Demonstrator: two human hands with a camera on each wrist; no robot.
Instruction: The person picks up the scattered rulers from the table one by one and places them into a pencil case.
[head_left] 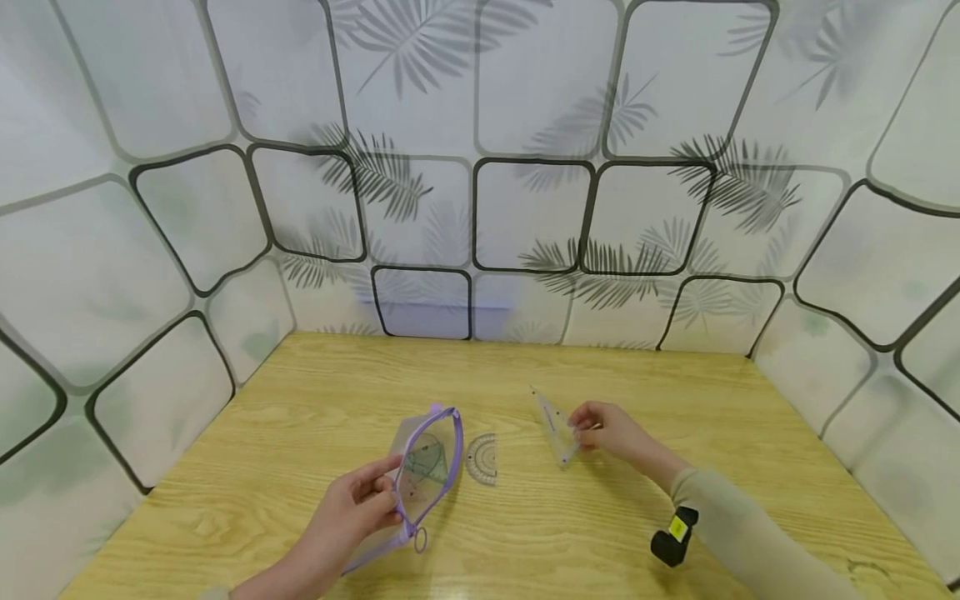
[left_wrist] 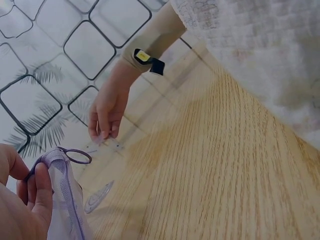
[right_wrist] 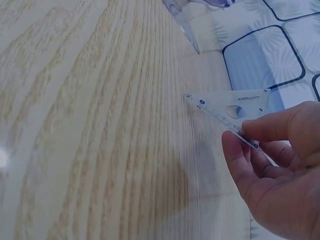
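Note:
My left hand [head_left: 358, 502] grips the near side of a clear zip pouch [head_left: 408, 433] with purple edging, its mouth gaping toward the right. Inside it a greenish set square [head_left: 427, 461] shows through. Between finger and thumb, my right hand [head_left: 609, 433] pinches a clear triangular set square [right_wrist: 227, 110] by one edge, tilted up with a corner at or just over the table. A clear protractor [head_left: 482, 459] lies flat on the wood, between the pouch and the right hand. From the pouch's near corner hangs a purple ring [left_wrist: 77, 156].
The wood-grain table [head_left: 300, 417] meets a patterned cloth backdrop [head_left: 540, 217] at the back and both sides. A black strap device with a yellow label [head_left: 675, 536] sits on the right wrist. White fabric [left_wrist: 265, 55] shows at the table's near edge in the left wrist view.

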